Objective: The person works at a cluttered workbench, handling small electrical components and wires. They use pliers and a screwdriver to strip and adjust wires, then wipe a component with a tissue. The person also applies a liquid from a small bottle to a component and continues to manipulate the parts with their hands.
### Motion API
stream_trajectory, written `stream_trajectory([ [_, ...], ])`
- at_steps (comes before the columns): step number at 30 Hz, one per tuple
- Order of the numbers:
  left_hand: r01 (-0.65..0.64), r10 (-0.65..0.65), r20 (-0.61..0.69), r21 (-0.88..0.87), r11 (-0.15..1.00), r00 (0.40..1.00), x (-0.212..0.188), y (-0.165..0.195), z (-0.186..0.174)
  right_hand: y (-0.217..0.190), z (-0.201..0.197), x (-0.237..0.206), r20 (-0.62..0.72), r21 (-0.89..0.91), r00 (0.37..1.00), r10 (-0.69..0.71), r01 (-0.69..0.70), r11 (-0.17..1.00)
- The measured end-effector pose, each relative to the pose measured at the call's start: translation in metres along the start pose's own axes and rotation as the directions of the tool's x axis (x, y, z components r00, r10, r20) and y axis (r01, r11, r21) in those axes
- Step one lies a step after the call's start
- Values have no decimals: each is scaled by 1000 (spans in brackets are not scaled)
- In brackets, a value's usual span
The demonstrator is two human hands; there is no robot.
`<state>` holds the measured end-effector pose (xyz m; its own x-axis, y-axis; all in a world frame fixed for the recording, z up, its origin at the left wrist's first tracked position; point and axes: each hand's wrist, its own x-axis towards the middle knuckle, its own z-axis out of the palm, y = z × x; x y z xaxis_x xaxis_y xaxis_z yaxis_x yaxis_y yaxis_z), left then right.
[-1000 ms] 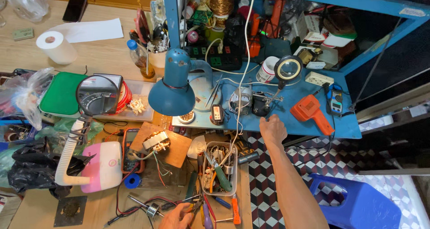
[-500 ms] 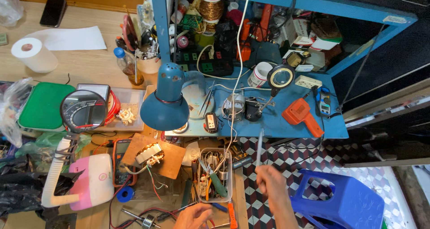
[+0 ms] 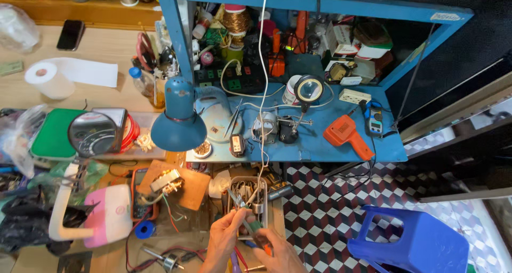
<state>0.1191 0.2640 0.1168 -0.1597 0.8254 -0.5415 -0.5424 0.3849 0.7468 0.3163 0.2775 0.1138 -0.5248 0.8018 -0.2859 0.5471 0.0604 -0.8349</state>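
Both hands [image 3: 248, 241] now low, frame-cropped

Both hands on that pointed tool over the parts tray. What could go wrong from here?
1. The left hand and right hand meet on a slim pointed tool with its tip close to the fingers; a slip might jab one.
2. The white cable hangs straight down into the clear parts tray, so it may snag on the tool.
3. The blue desk lamp sits just above the work, so a raised hand could knock it.
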Motion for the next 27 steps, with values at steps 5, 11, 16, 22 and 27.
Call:
stream_trajectory([
  [5,-19,14,-209,-20,1000,978,-41,-30,53,-20,-6,-18,-124,-238,989,-80,49,970],
  [11,-171,242,-276,258,951,930,-73,-29,90,-3,-41,-24,-122,-117,944,-307,293,949],
  [16,-294,530,-248,611,735,811,-56,40,93,-3,-92,23,-1,601,920,392,-313,735],
  [22,-430,888,183,902,18,421,54,132,109,-24,-109,50,-127,585,936,328,-196,787],
  [27,-42,736,199,973,-226,648,175,172,100,-27,-81,45,-68,597,921,385,-271,755],
])
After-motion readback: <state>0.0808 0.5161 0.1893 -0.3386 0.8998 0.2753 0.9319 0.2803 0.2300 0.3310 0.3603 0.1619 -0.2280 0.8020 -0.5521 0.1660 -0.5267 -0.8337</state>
